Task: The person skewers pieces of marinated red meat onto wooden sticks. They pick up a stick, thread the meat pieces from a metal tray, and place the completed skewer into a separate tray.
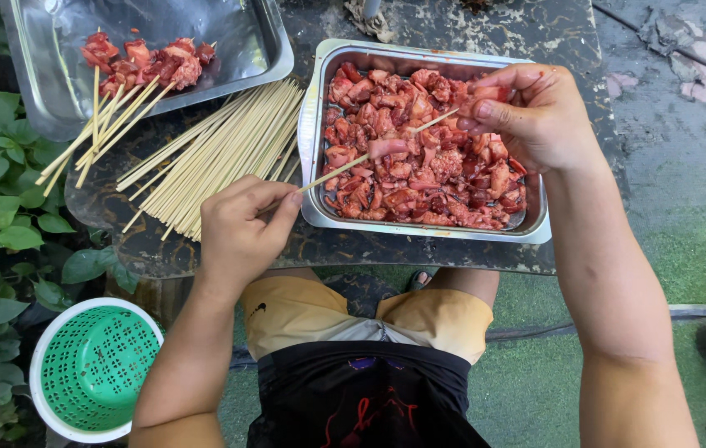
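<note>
Thin bamboo skewer (345, 168) bearing one piece of red marinated meat (388, 148), held over the rectangular steel tray of meat chunks (313, 124): left hand (241, 228) pinches its blunt end, right hand (527, 112) grips another chunk at its tip. Loose skewers (220, 153) lie left of the tray; finished skewers (133, 75) beyond.

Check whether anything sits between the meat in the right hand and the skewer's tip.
Nothing visible does. The right hand pinches a meat piece right at the tip of the skewer, which the left hand holds; one piece is already threaded mid-stick, behind the tip.
</note>
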